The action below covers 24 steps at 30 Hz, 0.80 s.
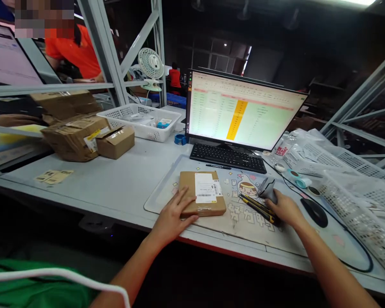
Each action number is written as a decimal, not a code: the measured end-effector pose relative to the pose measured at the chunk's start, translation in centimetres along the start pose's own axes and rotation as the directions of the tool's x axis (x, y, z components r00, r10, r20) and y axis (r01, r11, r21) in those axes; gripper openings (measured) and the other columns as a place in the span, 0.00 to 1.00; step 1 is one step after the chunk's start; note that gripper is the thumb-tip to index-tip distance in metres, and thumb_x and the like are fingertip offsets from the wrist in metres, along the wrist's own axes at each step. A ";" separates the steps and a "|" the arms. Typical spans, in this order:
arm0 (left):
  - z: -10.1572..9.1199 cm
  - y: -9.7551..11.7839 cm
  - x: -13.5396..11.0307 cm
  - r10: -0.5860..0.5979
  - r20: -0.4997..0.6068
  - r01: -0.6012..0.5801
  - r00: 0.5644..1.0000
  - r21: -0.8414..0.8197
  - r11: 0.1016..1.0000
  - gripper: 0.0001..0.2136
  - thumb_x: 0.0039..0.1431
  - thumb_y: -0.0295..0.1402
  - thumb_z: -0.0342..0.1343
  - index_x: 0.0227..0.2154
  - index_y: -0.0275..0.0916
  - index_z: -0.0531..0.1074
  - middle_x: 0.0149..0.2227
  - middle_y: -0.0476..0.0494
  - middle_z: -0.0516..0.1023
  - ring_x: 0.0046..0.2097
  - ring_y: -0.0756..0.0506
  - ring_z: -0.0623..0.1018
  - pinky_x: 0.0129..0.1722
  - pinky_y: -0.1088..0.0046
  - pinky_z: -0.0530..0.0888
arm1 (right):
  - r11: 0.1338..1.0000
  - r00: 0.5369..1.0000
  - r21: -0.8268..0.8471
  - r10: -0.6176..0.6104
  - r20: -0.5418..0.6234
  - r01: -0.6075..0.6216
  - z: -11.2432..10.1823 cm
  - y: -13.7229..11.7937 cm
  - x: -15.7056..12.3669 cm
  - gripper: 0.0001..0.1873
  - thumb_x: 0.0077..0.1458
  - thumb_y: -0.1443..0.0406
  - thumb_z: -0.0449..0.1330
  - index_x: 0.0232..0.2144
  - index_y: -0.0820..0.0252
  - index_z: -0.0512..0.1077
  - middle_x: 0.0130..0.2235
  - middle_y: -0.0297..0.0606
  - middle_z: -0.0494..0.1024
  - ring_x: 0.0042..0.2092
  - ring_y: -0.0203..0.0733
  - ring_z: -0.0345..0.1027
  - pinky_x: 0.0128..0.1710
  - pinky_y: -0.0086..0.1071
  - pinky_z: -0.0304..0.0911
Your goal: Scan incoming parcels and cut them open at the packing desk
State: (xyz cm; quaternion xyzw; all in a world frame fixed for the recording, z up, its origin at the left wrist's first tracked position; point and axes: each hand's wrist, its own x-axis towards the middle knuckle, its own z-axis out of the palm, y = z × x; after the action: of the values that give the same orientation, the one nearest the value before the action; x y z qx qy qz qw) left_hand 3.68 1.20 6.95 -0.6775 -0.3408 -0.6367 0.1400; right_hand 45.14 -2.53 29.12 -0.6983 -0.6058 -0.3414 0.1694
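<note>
A flat brown cardboard parcel (202, 193) with a white barcode label lies on a printed desk mat (250, 231). My left hand (175, 212) grips the parcel's near left corner, fingers on top. My right hand (284, 209) is closed around the handle of a grey handheld barcode scanner (267, 190), whose head tilts up towards the parcel. Under that hand lies a yellow and black utility knife (257, 208), partly hidden by my fingers. The scanner stands a short way to the right of the parcel, not touching it.
A monitor (244, 109) and black keyboard (227, 157) stand beyond the mat, with a black pen (218, 166) before them. A black mouse (314, 212) lies to the right. Cardboard boxes (73, 137), white plastic baskets (137, 122) and a fan (150, 64) surround the desk; a co-worker's orange sleeve (73, 51) shows behind.
</note>
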 end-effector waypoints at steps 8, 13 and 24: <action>0.1 0.4 -0.1 0.021 -0.070 -0.018 0.997 0.044 0.999 0.26 0.68 0.53 0.60 0.64 0.51 0.73 0.75 0.50 0.59 0.72 0.33 0.67 0.66 0.47 0.74 | 0.999 0.980 -0.014 -0.050 -0.194 0.049 -6.6 -3.6 8.6 0.19 0.87 0.62 0.59 0.70 0.67 0.67 0.56 0.48 0.65 0.59 0.51 0.62 0.65 0.48 0.63; -0.2 0.3 0.1 0.051 -0.089 -0.047 0.995 0.049 0.998 0.26 0.68 0.53 0.61 0.63 0.48 0.75 0.73 0.47 0.62 0.70 0.33 0.70 0.65 0.47 0.75 | 0.988 0.988 0.028 -0.154 0.008 0.153 -5.3 -7.9 15.3 0.16 0.81 0.65 0.67 0.63 0.69 0.72 0.56 0.48 0.66 0.57 0.50 0.64 0.62 0.44 0.67; -0.2 0.3 0.2 -0.012 -0.035 0.012 0.999 -0.003 1.000 0.26 0.67 0.51 0.62 0.63 0.48 0.75 0.74 0.47 0.60 0.73 0.32 0.64 0.71 0.45 0.67 | 0.993 0.991 0.042 -0.114 0.075 0.111 -4.8 -9.8 16.5 0.17 0.84 0.61 0.64 0.63 0.69 0.71 0.53 0.47 0.67 0.54 0.48 0.66 0.59 0.43 0.70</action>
State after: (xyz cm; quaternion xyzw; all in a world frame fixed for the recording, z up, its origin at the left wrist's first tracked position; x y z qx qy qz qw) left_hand 3.72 0.94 7.19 -0.6644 -0.3415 -0.6497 0.1410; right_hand 34.98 8.48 42.02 -0.6723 -0.6567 -0.3119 0.1395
